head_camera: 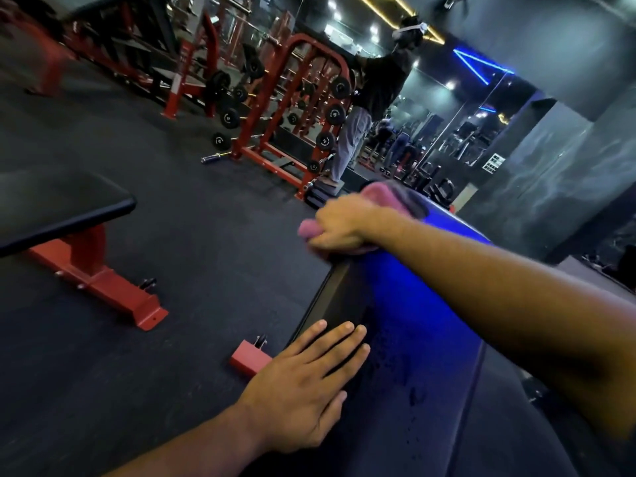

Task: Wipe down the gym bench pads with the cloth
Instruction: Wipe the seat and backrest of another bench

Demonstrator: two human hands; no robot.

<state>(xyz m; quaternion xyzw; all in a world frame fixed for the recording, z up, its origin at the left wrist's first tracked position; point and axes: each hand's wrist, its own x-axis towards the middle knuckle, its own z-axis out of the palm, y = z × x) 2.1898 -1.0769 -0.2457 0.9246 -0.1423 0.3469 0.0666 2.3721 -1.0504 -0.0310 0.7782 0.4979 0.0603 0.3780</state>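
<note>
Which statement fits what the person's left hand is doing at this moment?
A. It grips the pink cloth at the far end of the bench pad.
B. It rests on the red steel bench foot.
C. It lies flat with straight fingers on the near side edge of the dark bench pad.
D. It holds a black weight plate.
C: the left hand lies flat, fingers straight, on the edge of the dark padded bench pad, while the right hand grips the pink cloth.

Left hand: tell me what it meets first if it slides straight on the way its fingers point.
The left hand lies flat at the bench pad edge, fingers aimed up and right across it. Going straight on, it would likely cross bare blue-lit pad and meet the right forearm stretched above it, though depth is unclear.
</note>
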